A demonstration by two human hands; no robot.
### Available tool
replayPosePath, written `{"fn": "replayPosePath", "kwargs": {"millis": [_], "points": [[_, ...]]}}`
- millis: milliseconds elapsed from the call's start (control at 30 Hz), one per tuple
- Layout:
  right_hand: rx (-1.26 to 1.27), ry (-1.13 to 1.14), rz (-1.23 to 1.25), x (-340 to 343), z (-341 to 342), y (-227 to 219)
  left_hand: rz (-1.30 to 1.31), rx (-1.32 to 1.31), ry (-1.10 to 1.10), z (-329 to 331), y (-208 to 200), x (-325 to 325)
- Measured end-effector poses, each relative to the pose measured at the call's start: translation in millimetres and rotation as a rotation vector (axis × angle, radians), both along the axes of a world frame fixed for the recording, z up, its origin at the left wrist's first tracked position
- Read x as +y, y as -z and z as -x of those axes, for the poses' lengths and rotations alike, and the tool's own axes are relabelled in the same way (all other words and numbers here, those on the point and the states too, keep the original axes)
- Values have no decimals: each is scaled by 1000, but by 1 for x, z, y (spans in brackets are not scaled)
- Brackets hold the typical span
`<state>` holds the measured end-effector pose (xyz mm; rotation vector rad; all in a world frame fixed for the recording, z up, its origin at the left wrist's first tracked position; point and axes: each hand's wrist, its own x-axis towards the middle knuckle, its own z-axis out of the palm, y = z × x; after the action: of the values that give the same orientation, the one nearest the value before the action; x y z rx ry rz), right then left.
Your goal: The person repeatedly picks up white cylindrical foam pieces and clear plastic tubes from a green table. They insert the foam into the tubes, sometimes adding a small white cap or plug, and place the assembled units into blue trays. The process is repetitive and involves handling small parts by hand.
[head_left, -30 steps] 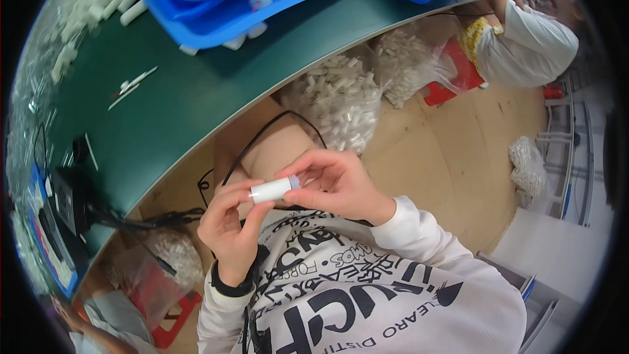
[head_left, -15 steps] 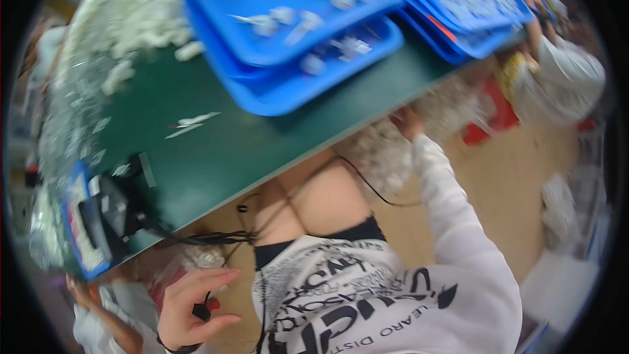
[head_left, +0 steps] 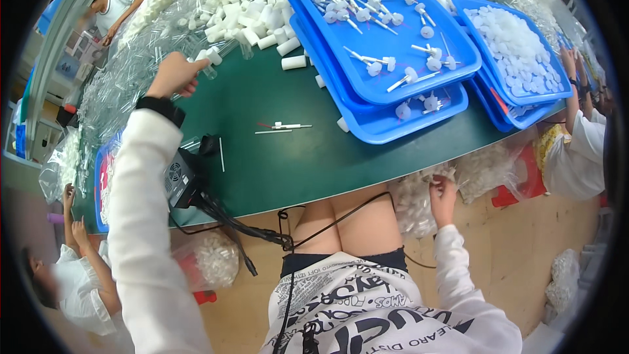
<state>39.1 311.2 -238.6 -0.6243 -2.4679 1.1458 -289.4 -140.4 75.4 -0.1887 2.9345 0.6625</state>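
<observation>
My left hand (head_left: 175,76) reaches over the far left of the green table (head_left: 282,170). Its fingers are bent, and the foremost fingertip meets a short white cylinder (head_left: 213,57) beside clear plastic tubes (head_left: 154,95); anything inside the grip is hidden. Below the table's front edge, my right hand (head_left: 443,198) is closed at small white pieces (head_left: 438,174) at the top of a clear bag (head_left: 414,213). On the table between the hands lies a thin white stick assembly (head_left: 288,126) with a red strand, next to a loose white stick (head_left: 272,132).
Stacked blue trays (head_left: 373,132) hold white disc-and-stick assemblies. Another blue tray (head_left: 517,98) at right is full of translucent discs (head_left: 514,46). White cylinders (head_left: 252,13) are heaped at the back. A black device (head_left: 183,180) with cables stands front left. Co-workers (head_left: 85,275) sit at both sides.
My left hand has gone from beside my lap, fingers apart, up to the tubes and cylinders on the table. My right hand stays at the bag. The whole view has shifted.
</observation>
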Motion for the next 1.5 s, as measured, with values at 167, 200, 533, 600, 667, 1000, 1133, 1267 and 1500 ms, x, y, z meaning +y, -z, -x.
{"fn": "replayPosePath", "kwargs": {"millis": [167,200,533,600,667,1000,1133,1267,1500], "points": [[-17,91,165,-23,-59,-26,195,35,57,42,36,0],[-37,138,192,-25,-70,-35,265,27,75,45,40,-6],[32,120,205,-35,-56,-107,-26,9,70,21,12,44],[137,45,179,-40,-33,-141,82,-30,160,12,23,59],[244,-4,177,-43,-15,-180,-46,-57,179,20,43,47],[299,-375,-101,18,140,-340,-762,22,504,-134,-61,68],[159,-464,-379,36,245,-327,-827,-14,368,-220,-87,82],[-41,-415,-580,26,286,-318,-1019,-104,394,-258,-59,75],[68,-268,-736,-14,269,-321,-1226,-184,285,-278,-14,74]]}}
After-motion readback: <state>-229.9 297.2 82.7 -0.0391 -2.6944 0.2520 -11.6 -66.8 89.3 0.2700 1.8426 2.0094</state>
